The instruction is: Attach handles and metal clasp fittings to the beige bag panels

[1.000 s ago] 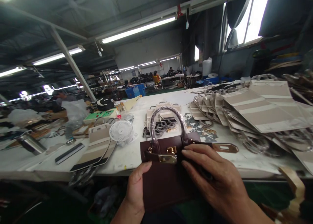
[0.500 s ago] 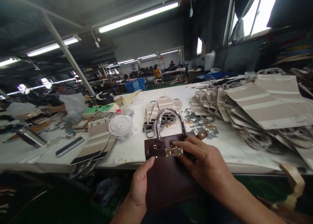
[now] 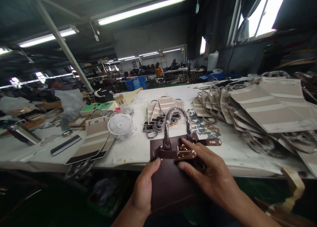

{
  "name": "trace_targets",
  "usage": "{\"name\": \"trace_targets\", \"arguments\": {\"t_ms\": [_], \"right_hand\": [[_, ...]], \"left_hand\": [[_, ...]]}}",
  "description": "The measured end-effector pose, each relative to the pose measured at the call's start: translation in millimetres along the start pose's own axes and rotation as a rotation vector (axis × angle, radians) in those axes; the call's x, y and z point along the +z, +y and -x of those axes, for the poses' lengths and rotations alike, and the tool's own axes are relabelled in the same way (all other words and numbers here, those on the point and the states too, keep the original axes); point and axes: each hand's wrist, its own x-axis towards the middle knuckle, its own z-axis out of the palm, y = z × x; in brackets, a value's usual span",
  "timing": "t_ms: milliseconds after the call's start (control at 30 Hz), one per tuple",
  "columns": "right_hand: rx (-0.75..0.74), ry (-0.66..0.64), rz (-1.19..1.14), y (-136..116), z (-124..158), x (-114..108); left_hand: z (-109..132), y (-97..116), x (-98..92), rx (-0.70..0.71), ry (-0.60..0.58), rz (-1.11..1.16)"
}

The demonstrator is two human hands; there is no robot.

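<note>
A dark brown handbag (image 3: 170, 184) stands upright in front of me at the table's near edge. Its arched handle (image 3: 177, 111) is wrapped in clear plastic. My left hand (image 3: 145, 187) grips the bag's left side, thumb on the front, remaining fingers hidden behind. At the front clasp, my right hand (image 3: 208, 169) has index finger and thumb around the gold metal plate (image 3: 187, 154) of the left strap (image 3: 165, 154). Another strap (image 3: 210, 142) with a metal end sticks out to the right above that hand. Part of the clasp is hidden by my fingers.
Beige bag panels with wrapped handles are piled at right (image 3: 264, 105), with a smaller stack (image 3: 165, 108) behind the bag. Small metal parts (image 3: 205, 128) lie scattered between them. Left are a white fan (image 3: 120, 124), more panels (image 3: 96, 128) and a steel flask (image 3: 23, 133).
The handbag has shifted slightly right in view. The right strap now sticks out further, and my right thumb has come into sight below the metal plate, which sits a little away from the front.
</note>
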Motion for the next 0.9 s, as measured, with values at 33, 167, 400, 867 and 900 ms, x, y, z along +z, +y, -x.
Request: {"name": "trace_targets", "arguments": {"t_ms": [33, 167, 400, 867, 900], "right_hand": [[0.013, 0.036, -0.006, -4, 3, 1], [0.072, 0.048, -0.082, -31, 11, -4], [0.078, 0.084, -0.032, -46, -8, -45], [0.511, -0.784, -0.240, 59, -95, -61], [0.548, -0.856, -0.234, 70, -93, -50]], "left_hand": [[2, -3, 8.4, 0.040, -0.016, -0.024], [7, -22, 44.4, 0.236, -0.072, -0.136], [-4, -19, 53.0, 0.618, 0.042, -0.555], [-56, -1, -64.4, -0.032, -0.174, -0.394], [-55, -18, -80.0, -0.061, -0.116, -0.404]]}}
